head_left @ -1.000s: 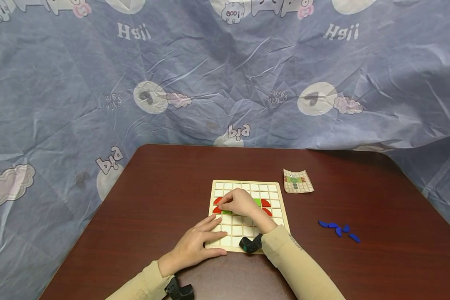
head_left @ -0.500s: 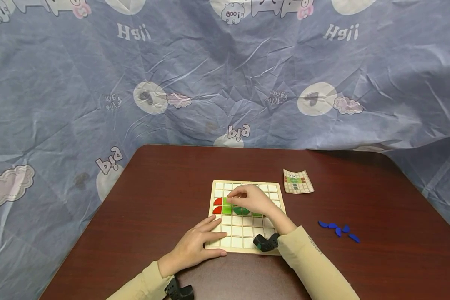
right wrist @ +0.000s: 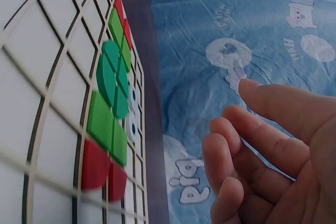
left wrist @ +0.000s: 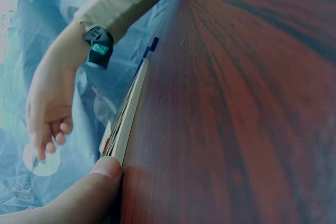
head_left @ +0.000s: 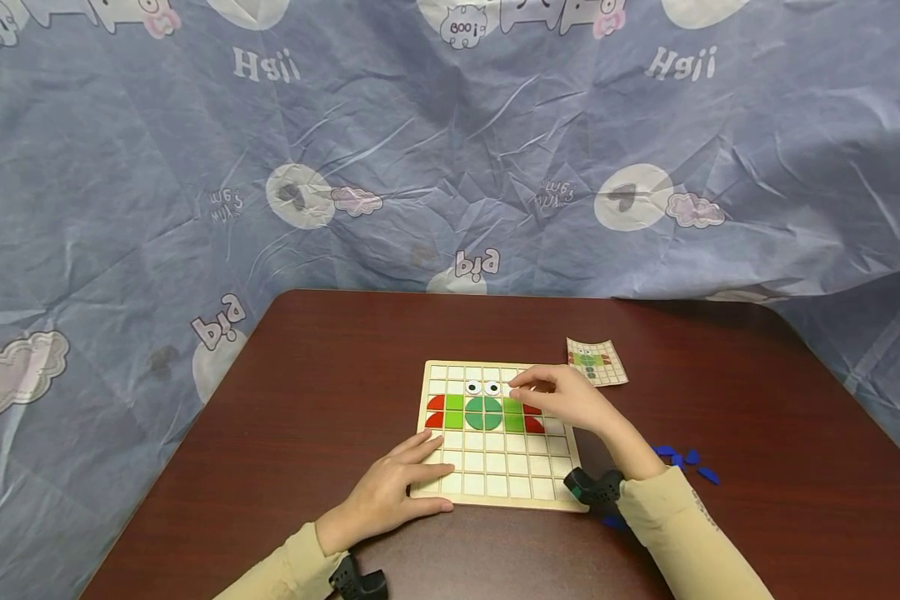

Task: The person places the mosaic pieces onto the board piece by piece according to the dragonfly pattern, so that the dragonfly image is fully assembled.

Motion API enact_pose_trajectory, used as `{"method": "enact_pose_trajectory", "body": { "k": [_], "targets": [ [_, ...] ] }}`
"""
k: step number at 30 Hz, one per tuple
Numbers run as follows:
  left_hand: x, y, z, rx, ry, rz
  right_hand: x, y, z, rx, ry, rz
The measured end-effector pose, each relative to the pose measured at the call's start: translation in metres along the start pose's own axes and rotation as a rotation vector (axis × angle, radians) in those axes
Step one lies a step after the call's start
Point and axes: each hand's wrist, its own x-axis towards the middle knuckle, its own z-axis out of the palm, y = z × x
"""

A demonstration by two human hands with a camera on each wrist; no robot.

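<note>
A pale wooden grid board (head_left: 487, 462) lies on the table. On it are red quarter-round pieces (head_left: 435, 411), light green squares (head_left: 454, 412), a dark green circle of quarter pieces (head_left: 483, 413) and two round eye pieces (head_left: 473, 387). My left hand (head_left: 393, 487) rests at the board's front left corner, fingers spread on the grid and thumb (left wrist: 105, 171) at its edge. Over the board's right side hovers my right hand (head_left: 562, 396), fingers loosely bent; the right wrist view shows the fingers (right wrist: 257, 135) holding nothing. The hand partly covers the red pieces on the right.
A small pattern card (head_left: 598, 364) lies at the board's far right. Several blue pieces (head_left: 708, 475) are scattered on the table to the right, some partly behind my right forearm. A printed blue cloth (head_left: 420, 167) hangs behind the table (head_left: 330, 375).
My right hand has moved right and up off the board's left pieces, uncovering the green circle and the eyes. The left hand has stayed still.
</note>
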Motion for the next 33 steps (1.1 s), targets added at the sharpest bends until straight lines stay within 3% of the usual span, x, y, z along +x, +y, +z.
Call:
{"method": "enact_pose_trajectory", "body": {
  "k": [9, 19, 24, 27, 33],
  "targets": [
    [0.0, -0.001, 0.001, -0.008, 0.007, 0.002, -0.031, 0.018, -0.028, -0.062, 0.03, 0.049],
    [0.001, -0.002, 0.0, -0.009, 0.0, -0.007, -0.057, 0.037, -0.033, -0.053, 0.078, 0.04],
    [0.001, -0.002, 0.0, -0.012, -0.007, -0.003, -0.07, 0.048, -0.031, -0.033, 0.058, 0.041],
    [0.001, -0.002, 0.001, -0.011, -0.01, 0.0, -0.078, 0.053, -0.032, -0.011, 0.036, 0.0],
    [0.0, -0.001, 0.001, -0.009, -0.009, -0.007, -0.092, 0.066, -0.034, 0.079, -0.092, -0.111]
  ]
}}
